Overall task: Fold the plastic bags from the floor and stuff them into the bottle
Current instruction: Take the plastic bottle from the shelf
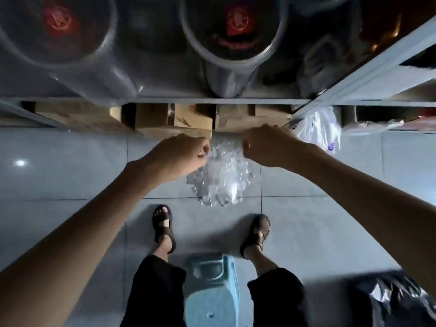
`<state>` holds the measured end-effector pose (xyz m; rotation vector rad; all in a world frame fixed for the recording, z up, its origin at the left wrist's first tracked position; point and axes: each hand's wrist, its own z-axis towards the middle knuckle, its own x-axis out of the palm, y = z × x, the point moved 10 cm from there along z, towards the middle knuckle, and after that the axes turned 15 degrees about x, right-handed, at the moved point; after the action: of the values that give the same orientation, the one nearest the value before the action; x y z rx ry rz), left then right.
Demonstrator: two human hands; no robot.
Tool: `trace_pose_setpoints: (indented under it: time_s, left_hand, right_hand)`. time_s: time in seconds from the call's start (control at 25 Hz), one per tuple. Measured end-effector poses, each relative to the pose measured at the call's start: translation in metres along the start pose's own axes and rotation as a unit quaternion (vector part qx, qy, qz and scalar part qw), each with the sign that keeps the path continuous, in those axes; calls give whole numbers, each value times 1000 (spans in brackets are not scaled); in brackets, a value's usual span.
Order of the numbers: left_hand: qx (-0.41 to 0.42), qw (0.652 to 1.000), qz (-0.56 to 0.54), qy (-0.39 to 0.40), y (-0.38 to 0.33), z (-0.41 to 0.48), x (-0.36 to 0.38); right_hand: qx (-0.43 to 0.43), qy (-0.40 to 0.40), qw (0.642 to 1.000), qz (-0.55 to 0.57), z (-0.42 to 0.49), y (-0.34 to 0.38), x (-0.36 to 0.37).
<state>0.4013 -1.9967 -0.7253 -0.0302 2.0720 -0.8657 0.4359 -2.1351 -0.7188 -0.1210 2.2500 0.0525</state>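
Head view: left hand (181, 154) and right hand (264, 147), fingers curled, each pinch the top of a crumpled clear plastic bag (224, 180) hanging between them over the grey tiled floor (70, 175).

Where our left hand (181, 154) and right hand (266, 147) pinch the plastic bag (224, 180), the curled fingers cover its top edge and we cannot see the fingertips. The top edge cuts off the far tubs (226, 27), and their red labels are too blurred for us to read. The near blue stool (212, 291) and the blurred black bag (396, 300) at near right run off the bottom edge.
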Motion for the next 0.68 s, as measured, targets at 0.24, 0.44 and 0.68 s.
trace_pose_setpoints:
  time_s: [0.24, 0.44, 0.68]
  left_hand:
    - [-61, 997, 16, 38, 144, 40, 188]
    - [-80, 993, 38, 83, 223, 67, 295]
    - [-53, 988, 109, 92, 259, 101, 330]
  right_hand:
    - [-22, 43, 999, 12, 129, 40, 217]
    - [-52, 67, 996, 9, 204, 65, 343]
    - [-64, 52, 996, 28, 267, 77, 384]
